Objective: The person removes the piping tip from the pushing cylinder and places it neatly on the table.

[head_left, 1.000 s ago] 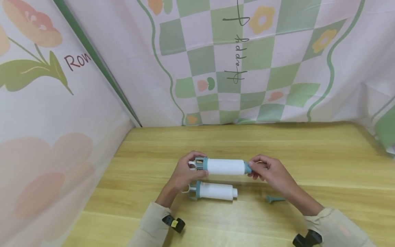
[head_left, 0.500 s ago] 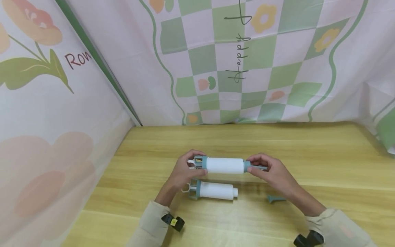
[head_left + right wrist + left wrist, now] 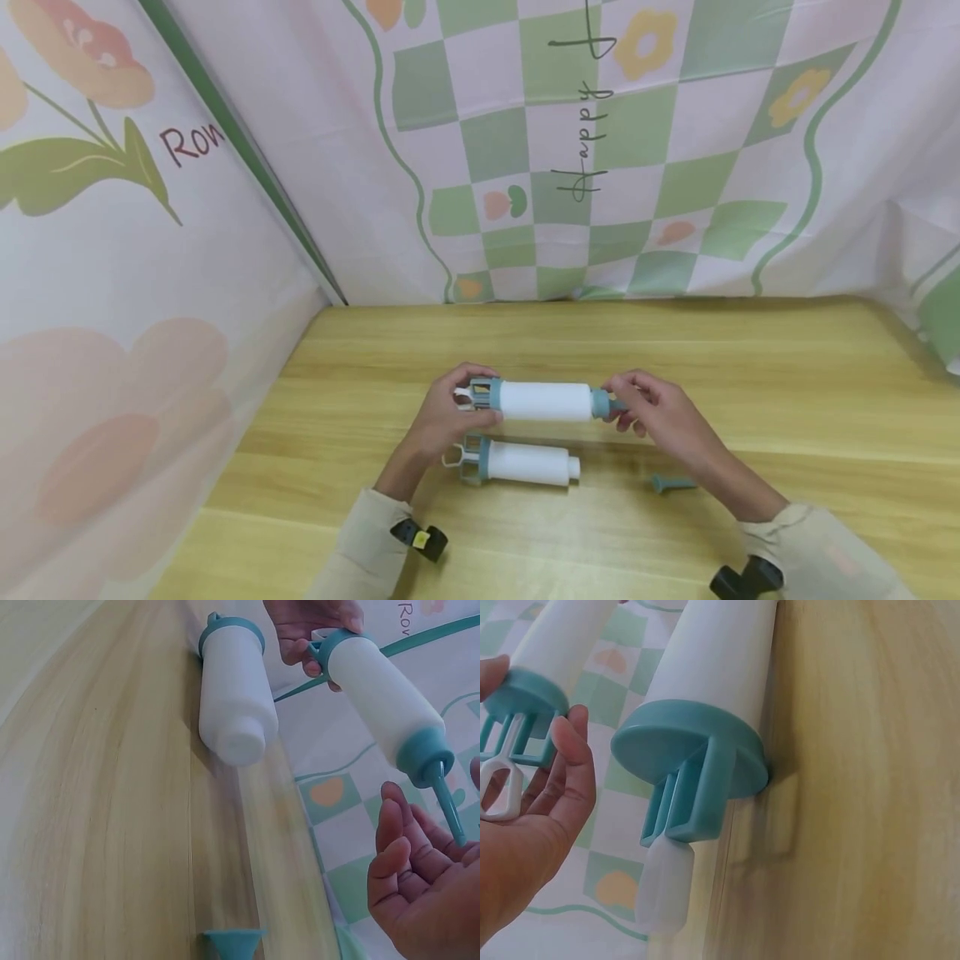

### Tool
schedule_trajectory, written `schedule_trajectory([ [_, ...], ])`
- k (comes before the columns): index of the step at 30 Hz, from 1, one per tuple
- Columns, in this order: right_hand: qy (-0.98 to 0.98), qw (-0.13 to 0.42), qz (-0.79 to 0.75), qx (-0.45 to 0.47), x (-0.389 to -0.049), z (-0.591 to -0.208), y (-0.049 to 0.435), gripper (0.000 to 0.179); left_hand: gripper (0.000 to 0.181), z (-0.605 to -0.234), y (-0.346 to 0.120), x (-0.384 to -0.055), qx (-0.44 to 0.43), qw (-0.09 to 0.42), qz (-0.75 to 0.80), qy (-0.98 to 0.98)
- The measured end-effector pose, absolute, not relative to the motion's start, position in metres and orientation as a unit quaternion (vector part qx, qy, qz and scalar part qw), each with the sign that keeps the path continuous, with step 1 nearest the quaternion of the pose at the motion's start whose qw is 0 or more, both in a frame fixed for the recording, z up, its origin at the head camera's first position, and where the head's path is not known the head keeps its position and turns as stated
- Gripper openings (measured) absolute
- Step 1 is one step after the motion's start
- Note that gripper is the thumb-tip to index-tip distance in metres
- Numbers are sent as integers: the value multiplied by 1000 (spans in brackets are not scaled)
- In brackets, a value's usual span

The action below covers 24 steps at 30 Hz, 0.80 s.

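My left hand (image 3: 442, 412) grips the teal slotted collar of a white cylindrical syringe-like dispenser (image 3: 546, 401), thumb on the near side and fingers on the far side. A white looped handle (image 3: 501, 787) sticks out of that end. On the other end sits a teal nozzle (image 3: 426, 757) with a long thin tip. My right hand (image 3: 648, 408) is around this nozzle, its fingers loosely bent and apart from the tip in the right wrist view. Most of the thumb is out of that view. The held dispenser lies level above the table.
A second white dispenser (image 3: 528, 463), with a teal collar and a bare white neck, lies on the wooden table (image 3: 570, 542) nearer the body. A loose teal nozzle (image 3: 672, 483) lies right of it, below the right wrist. Patterned cloth (image 3: 495, 150) hangs behind the table.
The right fingers have shifted from pinching the nozzle's base to standing loosely around its tip, uncovering the base. The left hand keeps its grip, and the dispenser stays nearly in place.
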State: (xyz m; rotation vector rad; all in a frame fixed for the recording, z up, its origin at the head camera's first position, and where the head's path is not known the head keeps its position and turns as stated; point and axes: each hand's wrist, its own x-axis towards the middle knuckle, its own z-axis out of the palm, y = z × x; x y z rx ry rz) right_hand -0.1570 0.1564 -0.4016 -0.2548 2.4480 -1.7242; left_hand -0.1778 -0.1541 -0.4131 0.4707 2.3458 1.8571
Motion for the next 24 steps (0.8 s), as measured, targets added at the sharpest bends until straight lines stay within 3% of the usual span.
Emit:
schedule_trajectory([
  [12, 782, 118, -610, -48, -157, -400, 152, 52, 46, -414, -154, -177, 158, 69, 608, 775],
  [24, 787, 98, -602, -96, -155, -402, 152, 36, 46, -414, -156, -177, 159, 71, 605, 777],
])
